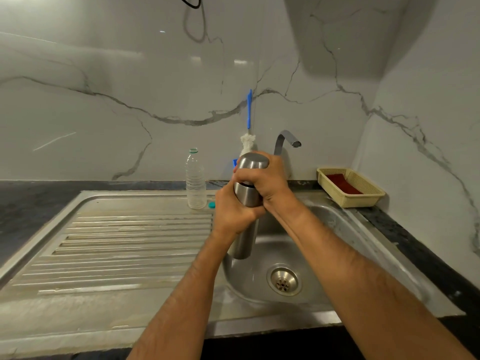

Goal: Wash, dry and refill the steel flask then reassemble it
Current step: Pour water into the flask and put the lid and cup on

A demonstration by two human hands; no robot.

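Both hands (249,196) grip steel flask (246,193) over sink (337,229); contents hidden; basket (368,196) holds red cloth (342,183), maybe.

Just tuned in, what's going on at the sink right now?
A person holds a steel flask upright over the sink basin. The left hand grips the flask's body, and the right hand grips the cap, with a dark gap showing between cap and body. The tap is not running. An uncapped plastic bottle stands on the drainboard, and a bottle brush leans on the wall.
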